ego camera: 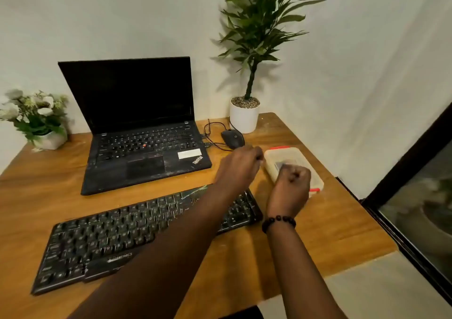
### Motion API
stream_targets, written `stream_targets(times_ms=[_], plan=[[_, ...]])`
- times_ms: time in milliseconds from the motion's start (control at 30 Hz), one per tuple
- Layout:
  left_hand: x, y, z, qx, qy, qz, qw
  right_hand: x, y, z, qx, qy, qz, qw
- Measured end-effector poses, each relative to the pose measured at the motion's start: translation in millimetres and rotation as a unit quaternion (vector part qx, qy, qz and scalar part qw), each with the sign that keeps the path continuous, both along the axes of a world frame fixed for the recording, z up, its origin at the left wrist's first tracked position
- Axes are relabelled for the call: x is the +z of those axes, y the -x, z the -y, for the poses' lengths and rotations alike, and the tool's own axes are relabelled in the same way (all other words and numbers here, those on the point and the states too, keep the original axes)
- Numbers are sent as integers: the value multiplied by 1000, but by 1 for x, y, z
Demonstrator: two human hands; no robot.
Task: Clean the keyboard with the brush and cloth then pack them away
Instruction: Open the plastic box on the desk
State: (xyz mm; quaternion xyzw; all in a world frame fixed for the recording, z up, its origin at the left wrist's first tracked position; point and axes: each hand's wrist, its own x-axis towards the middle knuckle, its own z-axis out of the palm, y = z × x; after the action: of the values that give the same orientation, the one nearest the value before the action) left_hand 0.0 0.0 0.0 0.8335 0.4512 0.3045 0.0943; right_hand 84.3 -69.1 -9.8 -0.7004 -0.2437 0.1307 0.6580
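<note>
A black external keyboard [117, 233] lies slanted on the wooden desk [330, 233] near the front. To its right stands a translucent plastic box [281, 156] with orange clips and a lid on it; something grey shows through the lid. My left hand [241, 165] reaches across the keyboard's right end to the box's left edge, fingers curled there. My right hand [292, 184] hovers over the box's near end with its fingers closed in a fist. Whether either hand grips the box is unclear. No brush or cloth shows outside the box.
An open black laptop [144, 147] sits behind the keyboard. A wired black mouse [232, 138] lies beside it, near a white pot with a tall plant [244, 115]. A flower pot [46, 132] stands at the far left. The desk's right edge meets a dark window frame [401, 171].
</note>
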Motion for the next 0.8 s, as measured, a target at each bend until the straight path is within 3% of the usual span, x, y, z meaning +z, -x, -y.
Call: stream_targets(times_ms=[133,233,367,533,700,800], plan=[[-7,-32,14,-57,21,-7,998,-20,-34,21,-79,21,-122,989],[-14,-47,16,-84,25,-12,996,-33,-53,23,-37,91,-194,976],[-32,-54,20,-115,37,-59,991,-40,-66,19,87,109,-194,971],[-35,-57,15,-101,55,-37,993,-37,-73,18,88,94,-204,970],[-36,-61,9,-86,90,-34,992,-45,-76,28,100,47,-285,952],[-32,-60,2,-93,110,-38,989,-40,-83,33,-5,124,-171,977]])
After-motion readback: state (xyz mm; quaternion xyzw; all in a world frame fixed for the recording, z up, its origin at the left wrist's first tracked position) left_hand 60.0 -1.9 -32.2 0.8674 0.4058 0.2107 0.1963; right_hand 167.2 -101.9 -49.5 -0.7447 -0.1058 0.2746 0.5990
